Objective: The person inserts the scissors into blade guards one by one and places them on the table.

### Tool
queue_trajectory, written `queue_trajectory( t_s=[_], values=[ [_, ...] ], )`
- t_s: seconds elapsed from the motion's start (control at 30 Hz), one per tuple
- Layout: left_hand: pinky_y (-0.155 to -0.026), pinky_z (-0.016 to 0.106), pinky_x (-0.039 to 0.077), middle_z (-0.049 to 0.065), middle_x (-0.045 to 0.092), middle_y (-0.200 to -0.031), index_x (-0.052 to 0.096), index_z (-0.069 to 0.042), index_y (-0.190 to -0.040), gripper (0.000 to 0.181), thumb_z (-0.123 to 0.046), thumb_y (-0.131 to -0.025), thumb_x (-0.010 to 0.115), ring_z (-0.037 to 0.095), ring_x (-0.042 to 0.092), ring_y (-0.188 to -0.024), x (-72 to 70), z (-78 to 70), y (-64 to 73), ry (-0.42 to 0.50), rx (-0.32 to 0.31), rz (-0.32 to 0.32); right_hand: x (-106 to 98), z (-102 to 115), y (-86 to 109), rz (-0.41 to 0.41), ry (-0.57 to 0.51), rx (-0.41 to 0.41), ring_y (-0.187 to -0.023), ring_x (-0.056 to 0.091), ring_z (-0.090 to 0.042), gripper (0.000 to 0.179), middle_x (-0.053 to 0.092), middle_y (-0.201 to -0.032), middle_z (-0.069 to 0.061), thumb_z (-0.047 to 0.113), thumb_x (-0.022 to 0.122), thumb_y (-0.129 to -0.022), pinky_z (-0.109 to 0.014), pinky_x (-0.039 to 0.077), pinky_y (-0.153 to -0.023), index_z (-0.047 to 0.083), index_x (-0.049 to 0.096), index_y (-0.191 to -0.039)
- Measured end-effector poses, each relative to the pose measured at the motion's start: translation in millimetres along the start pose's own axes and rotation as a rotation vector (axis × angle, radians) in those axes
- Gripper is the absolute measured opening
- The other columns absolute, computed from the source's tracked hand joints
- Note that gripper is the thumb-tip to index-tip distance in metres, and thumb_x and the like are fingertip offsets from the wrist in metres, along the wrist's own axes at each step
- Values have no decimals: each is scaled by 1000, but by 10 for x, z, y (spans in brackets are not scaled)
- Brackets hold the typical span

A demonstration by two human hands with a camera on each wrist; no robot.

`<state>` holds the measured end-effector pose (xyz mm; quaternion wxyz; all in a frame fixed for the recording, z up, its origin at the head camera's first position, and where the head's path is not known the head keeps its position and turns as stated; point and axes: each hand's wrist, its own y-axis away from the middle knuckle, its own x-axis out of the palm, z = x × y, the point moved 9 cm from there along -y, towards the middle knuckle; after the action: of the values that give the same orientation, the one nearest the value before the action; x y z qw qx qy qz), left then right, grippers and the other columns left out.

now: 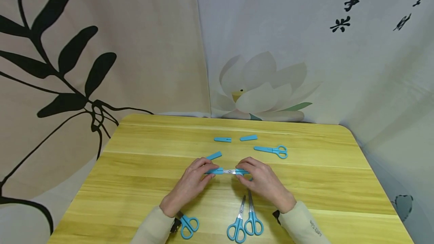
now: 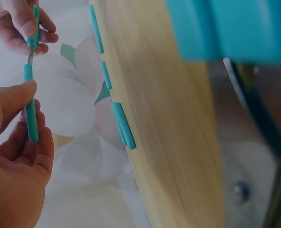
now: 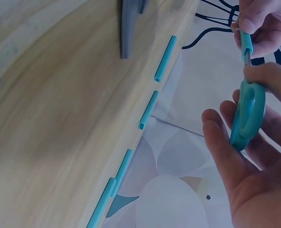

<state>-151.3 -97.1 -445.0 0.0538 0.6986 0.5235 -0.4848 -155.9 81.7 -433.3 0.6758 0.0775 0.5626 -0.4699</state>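
Between both hands, a pair of blue-handled scissors [image 3: 250, 111] lies in line with a blue blade cover [image 2: 31, 118]. My left hand [image 1: 190, 183] pinches the cover between thumb and fingers. The scissors are held near the handle by my right hand [image 1: 262, 182], its thumb and fingers on the blue plastic. The blade tip is hidden inside the cover's mouth, while a short stretch of metal blade [image 1: 229, 171] shows between the two blue parts. Just beyond the left fingers, a loose blade cover [image 1: 215, 155] rests on the table.
Two more blade covers, one at left [image 1: 222, 139] and one at right [image 1: 249, 138], lie toward the table's far edge. Covered scissors [image 1: 271, 151] lie right of them. Nearer me are two bare-bladed scissors [image 1: 237, 229] side by side, and another pair [image 1: 189, 226] by the left sleeve.
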Motion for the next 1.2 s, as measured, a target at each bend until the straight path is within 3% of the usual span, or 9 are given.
queue_trajectory(
  t_s=[1.2],
  values=[
    [-86,30,57,-1,64,-115,78,-9,-116,25,-4,-92,78,16,60,-107,29,-38,-23,-6,20,27,50,60,-27,10,0,-3,-91,71,-13,22,70,-109,1,18,86,-87,-30,60,-75,11,76,-105]
  ],
)
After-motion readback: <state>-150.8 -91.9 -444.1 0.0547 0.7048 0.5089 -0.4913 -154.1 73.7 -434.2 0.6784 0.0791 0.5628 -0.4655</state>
